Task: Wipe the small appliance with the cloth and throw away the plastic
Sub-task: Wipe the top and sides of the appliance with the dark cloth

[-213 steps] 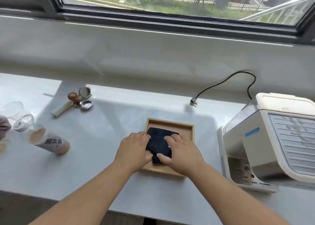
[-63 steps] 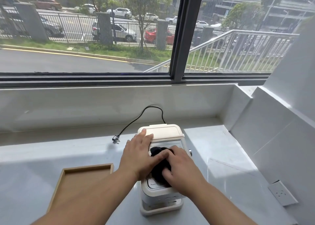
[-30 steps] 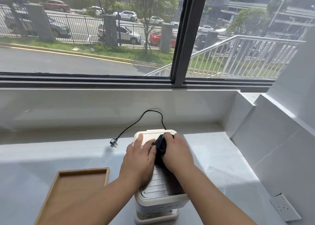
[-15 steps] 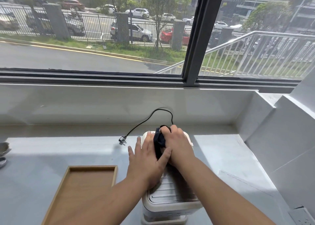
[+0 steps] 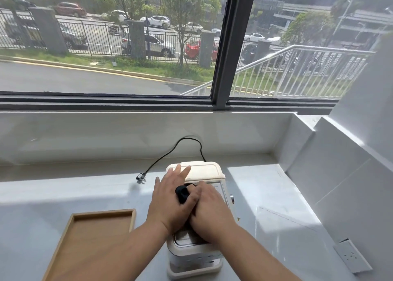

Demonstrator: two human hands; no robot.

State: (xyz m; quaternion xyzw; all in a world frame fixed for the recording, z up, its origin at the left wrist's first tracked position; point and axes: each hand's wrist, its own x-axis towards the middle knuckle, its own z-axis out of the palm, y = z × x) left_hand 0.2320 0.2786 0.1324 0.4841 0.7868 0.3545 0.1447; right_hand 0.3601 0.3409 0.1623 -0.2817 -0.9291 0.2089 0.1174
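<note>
A small white appliance [image 5: 205,171] stands on the pale counter, its cream lid at the far end. My left hand [image 5: 170,200] lies flat on its top, fingers spread toward the lid. My right hand [image 5: 209,207] presses a bunched black cloth [image 5: 181,192] against the top panel, right beside the left hand. Most of the cloth is hidden under my right hand. A clear plastic sheet [image 5: 285,221] lies flat on the counter to the right of the appliance.
An empty wooden tray [image 5: 70,259] sits at the lower left. The appliance's black cord [image 5: 170,153] runs back to a loose plug [image 5: 141,177]. A wall socket [image 5: 352,257] is at the lower right. White walls close the counter behind and on the right.
My right hand has drawn the cloth back from the lid toward me along the appliance's top. My left hand stays flat on the appliance.
</note>
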